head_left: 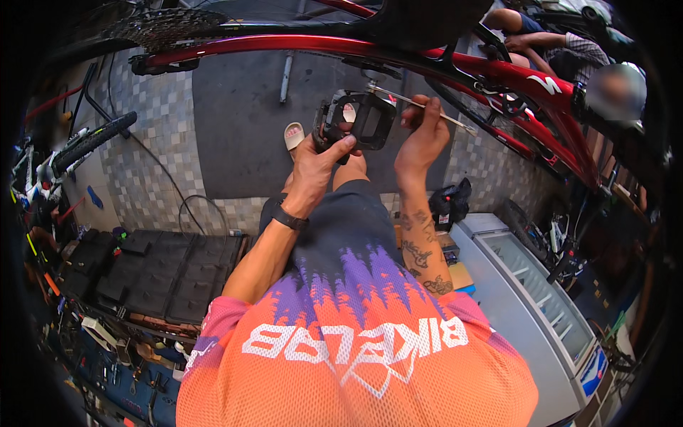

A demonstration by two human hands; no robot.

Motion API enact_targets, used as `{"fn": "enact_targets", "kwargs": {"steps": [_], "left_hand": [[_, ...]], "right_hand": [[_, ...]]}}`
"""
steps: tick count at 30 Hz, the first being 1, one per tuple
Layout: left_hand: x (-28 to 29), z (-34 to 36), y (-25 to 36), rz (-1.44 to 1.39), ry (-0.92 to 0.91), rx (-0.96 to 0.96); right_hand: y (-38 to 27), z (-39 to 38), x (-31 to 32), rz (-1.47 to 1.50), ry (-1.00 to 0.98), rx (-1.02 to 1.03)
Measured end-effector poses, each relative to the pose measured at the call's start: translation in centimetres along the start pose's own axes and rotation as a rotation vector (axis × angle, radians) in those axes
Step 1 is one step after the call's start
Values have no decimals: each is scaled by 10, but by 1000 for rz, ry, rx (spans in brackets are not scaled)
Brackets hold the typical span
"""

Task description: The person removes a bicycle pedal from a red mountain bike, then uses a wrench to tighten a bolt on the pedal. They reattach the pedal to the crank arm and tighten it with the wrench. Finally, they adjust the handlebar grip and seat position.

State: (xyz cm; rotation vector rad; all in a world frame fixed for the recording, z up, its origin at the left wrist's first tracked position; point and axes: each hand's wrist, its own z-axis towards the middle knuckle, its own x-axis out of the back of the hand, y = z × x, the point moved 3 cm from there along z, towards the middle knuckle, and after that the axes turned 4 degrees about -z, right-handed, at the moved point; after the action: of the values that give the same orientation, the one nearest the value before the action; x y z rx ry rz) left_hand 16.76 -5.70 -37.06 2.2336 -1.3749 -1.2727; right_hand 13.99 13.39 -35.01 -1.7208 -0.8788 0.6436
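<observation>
My left hand (314, 162) is closed around a black bicycle pedal (385, 114) with an open cage-like body, its thumb pressed on the near side. Fingers of my right hand (425, 135) pinch the shaft of a long, thin silver wrench (395, 95). The wrench slants down to the right, its far end sticking out beyond the hand. Its head meets a small silver piece just above the pedal; I cannot tell how the two engage. Directly beyond both hands runs the red frame (306, 44) of a bicycle, with a cassette (167, 27) at its left end.
A dark mat (235, 135) lies on the checkered tile floor. Another person's arm (541, 41) shows behind the bike at upper right. To my left are black cases (160, 274) and a tire (96, 146); to my right, a grey glass-topped chest freezer (509, 285).
</observation>
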Motion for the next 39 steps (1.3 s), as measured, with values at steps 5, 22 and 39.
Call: {"fn": "enact_targets", "kwargs": {"steps": [5,22,39], "left_hand": [[-8,-3,1,-2,8,-6],[-8,-4,0,-13,8,-33],[-4,1,-2,-20,28,-12]], "right_hand": [[101,52,-6,597,-460,-790],[-61,-20,-27,-559,-152,638],[48,32,7,469,7,-574]]}}
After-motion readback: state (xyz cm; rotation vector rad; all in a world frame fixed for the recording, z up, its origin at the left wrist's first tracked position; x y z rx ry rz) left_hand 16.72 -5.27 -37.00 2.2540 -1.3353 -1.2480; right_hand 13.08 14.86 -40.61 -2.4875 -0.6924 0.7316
